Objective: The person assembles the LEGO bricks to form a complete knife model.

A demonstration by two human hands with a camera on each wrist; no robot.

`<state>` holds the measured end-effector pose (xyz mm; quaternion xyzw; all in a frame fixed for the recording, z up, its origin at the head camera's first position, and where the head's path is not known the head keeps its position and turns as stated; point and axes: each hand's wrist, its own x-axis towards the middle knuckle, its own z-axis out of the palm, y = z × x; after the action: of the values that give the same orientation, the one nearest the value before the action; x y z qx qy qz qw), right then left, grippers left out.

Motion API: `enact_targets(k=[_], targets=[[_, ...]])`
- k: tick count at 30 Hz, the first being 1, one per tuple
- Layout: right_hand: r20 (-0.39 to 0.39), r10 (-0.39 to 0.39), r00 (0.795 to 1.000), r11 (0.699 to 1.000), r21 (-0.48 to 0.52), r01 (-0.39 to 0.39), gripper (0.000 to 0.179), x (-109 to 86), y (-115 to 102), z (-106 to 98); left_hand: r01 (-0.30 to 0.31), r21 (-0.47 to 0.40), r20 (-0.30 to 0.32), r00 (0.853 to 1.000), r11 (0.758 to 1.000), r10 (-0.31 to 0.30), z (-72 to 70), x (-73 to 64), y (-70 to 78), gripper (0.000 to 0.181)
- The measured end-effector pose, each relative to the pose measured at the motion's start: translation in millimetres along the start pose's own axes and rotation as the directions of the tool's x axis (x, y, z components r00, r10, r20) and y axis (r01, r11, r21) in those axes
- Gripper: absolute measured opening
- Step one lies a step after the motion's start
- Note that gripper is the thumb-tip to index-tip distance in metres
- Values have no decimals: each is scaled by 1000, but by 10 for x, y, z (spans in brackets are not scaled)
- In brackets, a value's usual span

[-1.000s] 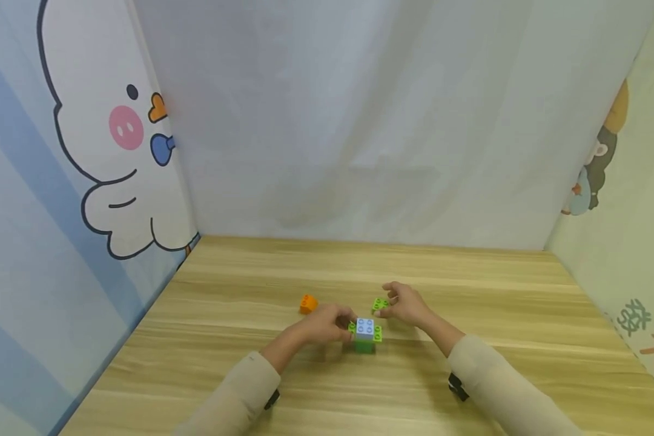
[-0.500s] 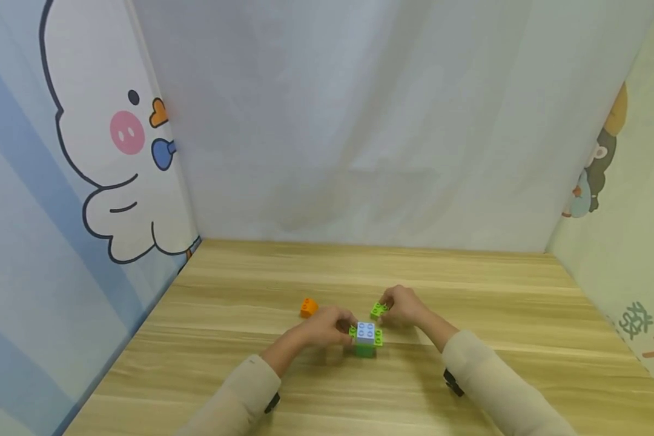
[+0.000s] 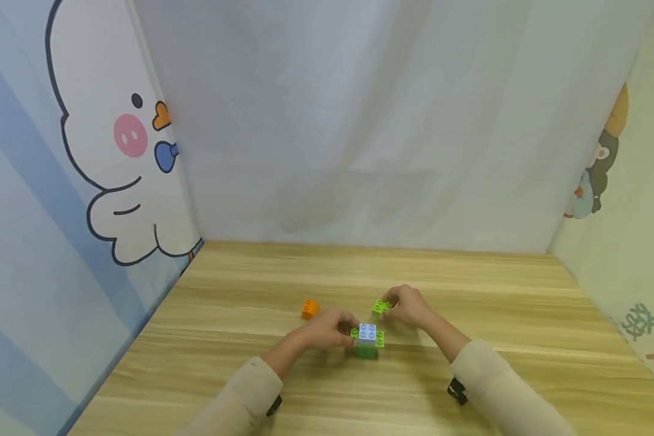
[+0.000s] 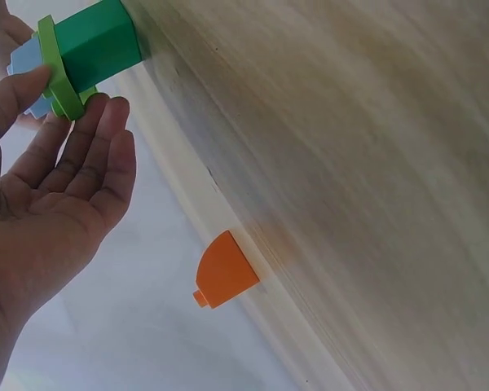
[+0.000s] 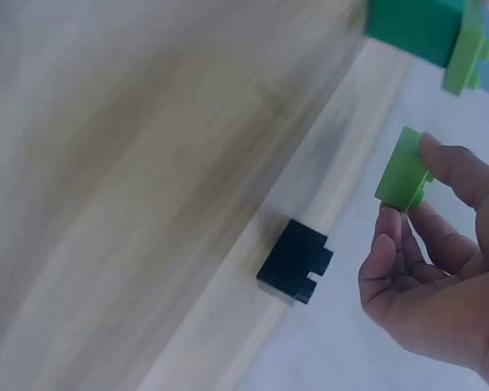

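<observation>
Block stack [image 3: 367, 335], studded plastic, in left hand [image 3: 326, 329], boxy lime brick [image 5: 403, 173] in right hand [image 3: 409, 306]

Pale curtain [image 3: 360, 121] behind wooden table [image 3: 496, 303], cartoon bird print [image 3: 95, 109] at left

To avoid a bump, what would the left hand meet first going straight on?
Beyond the brick stack the left hand grips, probably the lime-green brick in the right hand, though depth is unclear.

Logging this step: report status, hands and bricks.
Left hand pinches stack. Right hand pinches loose lime brick, off the table. Nothing visible between lime brick and stack; orange brick aside.
</observation>
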<state>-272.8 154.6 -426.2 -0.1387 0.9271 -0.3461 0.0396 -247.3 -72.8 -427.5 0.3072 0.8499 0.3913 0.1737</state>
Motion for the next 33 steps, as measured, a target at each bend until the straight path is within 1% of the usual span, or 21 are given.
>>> enact_targets(k=[6,9,10,13,16,18,20,24,30,33], targets=[[-35,-4,999,998,56,6,28,-127,-37,-4,-10,-6,-10,1000,1000,10,16,13,-25,32],[-54,4,999,994,108,2,29,-183,-63,-3,-43,4,-1,999,999,43,8,6,-35,31],[-58,6,998,992,127,1,29,-197,-75,-1,-66,15,2,998,998,66,6,4,-41,30],[-58,4,998,984,178,7,29,-245,-107,6,-93,22,2,996,995,93,5,-3,-55,30],[-50,-14,999,980,200,23,29,-282,-121,20,-83,21,-2,997,996,83,15,-1,-65,30],[-44,-24,999,978,206,33,29,-308,-124,29,-58,6,-4,998,998,58,26,5,-71,30],[-47,-36,998,977,209,45,29,-329,-129,37,-39,1,-8,999,999,39,38,12,-74,31],[-56,-67,996,973,216,78,30,-371,-146,28,-24,5,-14,1000,1000,24,45,14,-71,31],[-72,-127,989,961,237,140,32,-419,-169,10,-29,10,-13,999,1000,30,43,9,-81,30],[-86,-154,984,947,270,171,32,-440,-166,25,-41,-1,-15,999,999,41,53,10,-95,30]])
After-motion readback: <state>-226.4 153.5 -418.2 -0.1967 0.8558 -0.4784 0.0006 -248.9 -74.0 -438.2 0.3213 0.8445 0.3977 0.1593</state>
